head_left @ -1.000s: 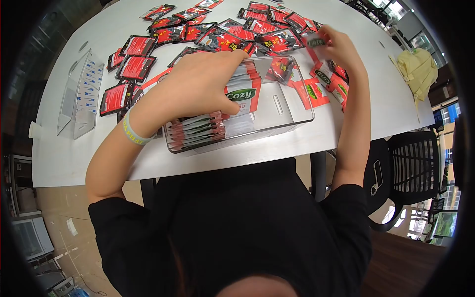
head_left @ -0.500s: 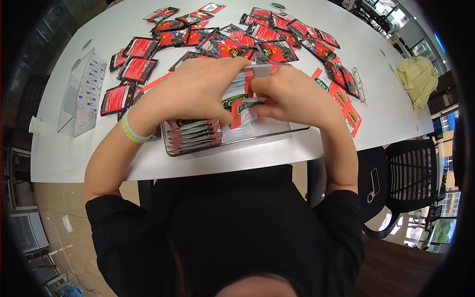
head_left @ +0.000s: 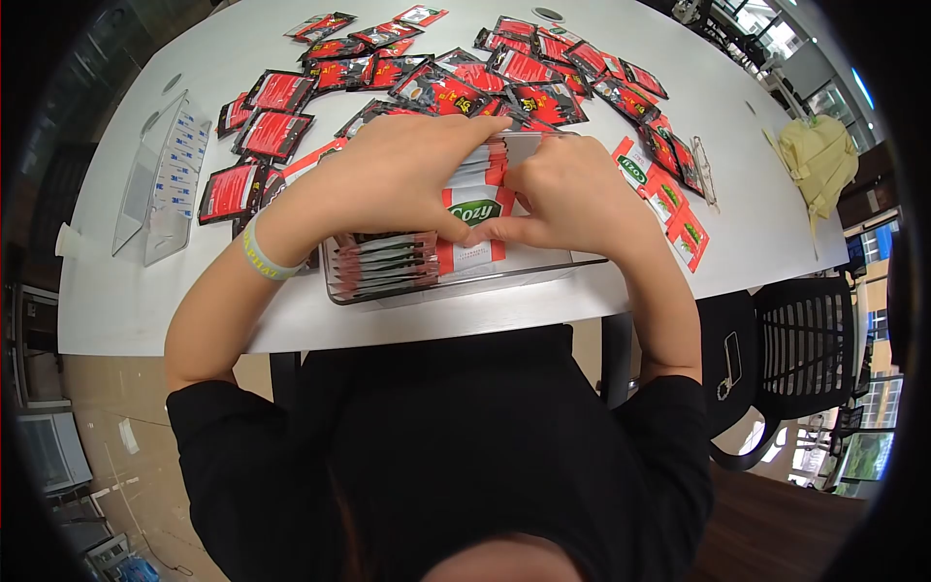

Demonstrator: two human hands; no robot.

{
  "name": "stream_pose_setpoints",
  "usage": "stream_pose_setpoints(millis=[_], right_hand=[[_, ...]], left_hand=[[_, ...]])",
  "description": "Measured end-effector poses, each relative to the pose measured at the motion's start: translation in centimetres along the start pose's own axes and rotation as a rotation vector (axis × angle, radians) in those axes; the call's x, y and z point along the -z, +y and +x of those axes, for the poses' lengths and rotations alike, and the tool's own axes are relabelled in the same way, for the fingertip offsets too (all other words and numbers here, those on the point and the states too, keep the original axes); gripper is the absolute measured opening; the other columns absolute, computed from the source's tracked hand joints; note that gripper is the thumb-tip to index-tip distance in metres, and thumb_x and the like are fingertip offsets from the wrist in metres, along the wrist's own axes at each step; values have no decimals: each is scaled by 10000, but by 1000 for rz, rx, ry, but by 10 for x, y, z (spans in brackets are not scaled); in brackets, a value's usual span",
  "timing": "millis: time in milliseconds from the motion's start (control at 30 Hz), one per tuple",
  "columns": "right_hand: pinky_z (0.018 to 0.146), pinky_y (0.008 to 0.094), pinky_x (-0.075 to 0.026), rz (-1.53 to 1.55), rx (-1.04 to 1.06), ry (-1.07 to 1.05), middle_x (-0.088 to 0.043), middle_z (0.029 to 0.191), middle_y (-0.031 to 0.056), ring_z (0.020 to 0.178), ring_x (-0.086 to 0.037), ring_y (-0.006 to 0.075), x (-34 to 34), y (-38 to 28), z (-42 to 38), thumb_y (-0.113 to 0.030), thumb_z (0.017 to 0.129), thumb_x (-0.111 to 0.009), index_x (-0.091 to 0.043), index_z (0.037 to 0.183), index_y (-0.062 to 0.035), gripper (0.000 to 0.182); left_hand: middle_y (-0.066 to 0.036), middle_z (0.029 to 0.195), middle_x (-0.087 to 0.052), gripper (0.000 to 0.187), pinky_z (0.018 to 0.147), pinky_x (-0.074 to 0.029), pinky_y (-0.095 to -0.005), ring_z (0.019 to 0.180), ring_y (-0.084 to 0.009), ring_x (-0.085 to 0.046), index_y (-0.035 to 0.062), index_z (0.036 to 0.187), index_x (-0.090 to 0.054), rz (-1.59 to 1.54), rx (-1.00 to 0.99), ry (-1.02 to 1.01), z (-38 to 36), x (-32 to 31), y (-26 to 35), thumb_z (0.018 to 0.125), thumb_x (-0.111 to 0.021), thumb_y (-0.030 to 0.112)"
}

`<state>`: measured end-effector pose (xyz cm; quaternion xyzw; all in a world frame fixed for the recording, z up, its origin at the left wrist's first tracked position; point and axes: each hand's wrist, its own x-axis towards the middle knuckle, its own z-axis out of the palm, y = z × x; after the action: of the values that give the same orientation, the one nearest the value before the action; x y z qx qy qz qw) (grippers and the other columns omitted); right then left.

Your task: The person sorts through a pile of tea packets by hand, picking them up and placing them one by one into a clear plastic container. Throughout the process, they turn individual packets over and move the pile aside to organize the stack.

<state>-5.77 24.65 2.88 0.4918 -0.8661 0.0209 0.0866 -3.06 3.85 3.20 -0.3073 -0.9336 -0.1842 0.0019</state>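
Note:
A clear plastic box (head_left: 543, 271) at the table's front edge holds rows of red-and-white sachets (head_left: 385, 266). My left hand (head_left: 402, 175) arches over its left part, thumb and forefinger wide apart; the thumb tip touches a Cozy sachet (head_left: 474, 212) with a green label, which lies face up in the middle of the box. From the other side my right hand (head_left: 574, 189) has its fingers curled and its thumb pressed on that sachet. The other fingers of my left hand are hidden.
Black-and-red packets (head_left: 441, 87) lie scattered across the back of the table. Red Cozy sachets (head_left: 669, 199) rest at the right. A clear plastic holder (head_left: 160, 194) stands at the left, a yellow bag (head_left: 817, 160) at the far right. Beside the table is a black chair (head_left: 800, 335).
The Cozy sachet, tilted in my right fingers before, now lies flatter with its label showing. My right thumb has moved left to meet my left thumb.

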Motion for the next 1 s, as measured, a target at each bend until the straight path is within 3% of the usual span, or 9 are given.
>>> stream_pose_setpoints(millis=[267, 433, 500, 600, 667, 767, 800, 967, 1000], right_hand=[[469, 352, -422, -136, -34, 127, -505, 447, 47, 459, -557, 230, -2, -7, -4, -625, 729, -698, -592, 510, -98, 580], [452, 261, -370, 217, 108, 190, -470, 443, 11, 434, -517, 153, 16, 27, -8, -430, 707, -826, -550, 534, -71, 484], [446, 220, -328, 604, -82, 266, -486, 535, -10, 498, -487, 49, 28, 50, -21, -246, 813, -779, -588, 611, -31, 352], [507, 221, -419, 626, -359, 401, -605, 667, -5, 580, -538, 61, 30, 122, -44, -232, 862, -726, -681, 816, -13, 229], [604, 249, -474, 655, -489, 337, -625, 727, 19, 682, -572, 86, 20, 149, -59, -184, 838, -721, -702, 929, -3, 203], [786, 321, -527, 312, -805, -180, -662, 1111, 79, 894, -649, 191, -1, 170, -70, -65, 704, -743, -675, 1183, -114, 486], [806, 327, -506, 172, -748, -291, -627, 1143, 81, 902, -604, 196, -6, 166, -64, -2, 672, -732, -659, 1216, -165, 572], [791, 322, -518, 217, -657, -293, -597, 1035, 50, 833, -599, 178, -9, 158, -60, 22, 690, -723, -609, 1282, -228, 653], [745, 314, -509, 317, -759, -322, -583, 955, 42, 794, -590, 167, -4, 150, -54, 9, 702, -726, -635, 1213, -192, 557]], left_hand=[[-159, 1093, -631, 1019, 793, -516, -379, 964, -297, -638, 11, 1412, -404, 77, -124, 73, -1, -3, -2, 538, -865, 260], [-144, 1023, -618, 1010, 754, -519, -373, 905, -291, -631, 15, 1408, -406, 118, -128, 88, -2, -5, -1, 524, -854, 212], [-140, 1008, -612, 1002, 741, -518, -373, 885, -286, -627, 18, 1407, -409, 117, -81, 69, -2, -2, 4, 525, -844, 206], [-137, 1011, -609, 997, 727, -514, -370, 876, -289, -626, 23, 1407, -412, 110, -53, 55, -2, -3, 6, 523, -834, 213], [-137, 1013, -609, 999, 723, -512, -371, 873, -290, -625, 24, 1407, -413, 120, -41, 56, -3, -4, 5, 522, -832, 219], [-140, 1017, -608, 1004, 719, -510, -374, 867, -293, -625, 24, 1409, -412, 123, -75, 96, -3, -7, 2, 516, -824, 224], [-141, 1019, -609, 1003, 721, -510, -376, 868, -295, -625, 25, 1409, -412, 123, -75, 103, -3, -7, 2, 515, -821, 225], [-145, 1024, -610, 998, 730, -511, -381, 878, -301, -626, 29, 1408, -414, 129, -91, 118, -3, -8, 1, 514, -813, 222], [-146, 1023, -610, 993, 733, -511, -382, 879, -302, -626, 30, 1407, -414, 126, -87, 108, -3, -8, 1, 518, -811, 223]])
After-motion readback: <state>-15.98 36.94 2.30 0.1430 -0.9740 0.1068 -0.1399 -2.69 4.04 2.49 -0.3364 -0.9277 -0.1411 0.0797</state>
